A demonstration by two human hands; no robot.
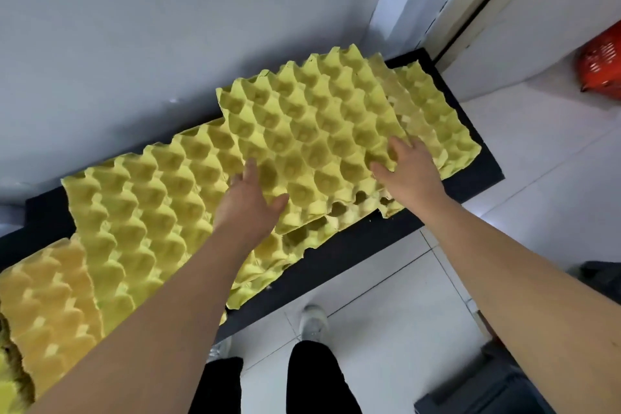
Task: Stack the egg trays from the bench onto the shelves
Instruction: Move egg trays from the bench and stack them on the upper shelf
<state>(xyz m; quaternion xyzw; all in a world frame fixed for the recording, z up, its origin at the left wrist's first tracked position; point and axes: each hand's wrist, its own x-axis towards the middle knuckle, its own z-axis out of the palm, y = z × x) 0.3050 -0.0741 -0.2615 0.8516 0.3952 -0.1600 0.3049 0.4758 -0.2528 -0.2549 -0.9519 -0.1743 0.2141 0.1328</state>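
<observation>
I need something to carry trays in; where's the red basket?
In the head view, the red basket sits at the upper right edge, on the pale floor past the right end of the black bench, beside the white door frame.

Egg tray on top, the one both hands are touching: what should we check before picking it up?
1. Left hand holds the top tray at its near corner: ok.
2. Right hand grips its right edge: ok.
3. Only one tray comes up: cannot tell, the layers under the near edge sit close.
4. Shelves in sight: not ok, none in the picture.
5. Other trays rest on the bench: ok.
</observation>
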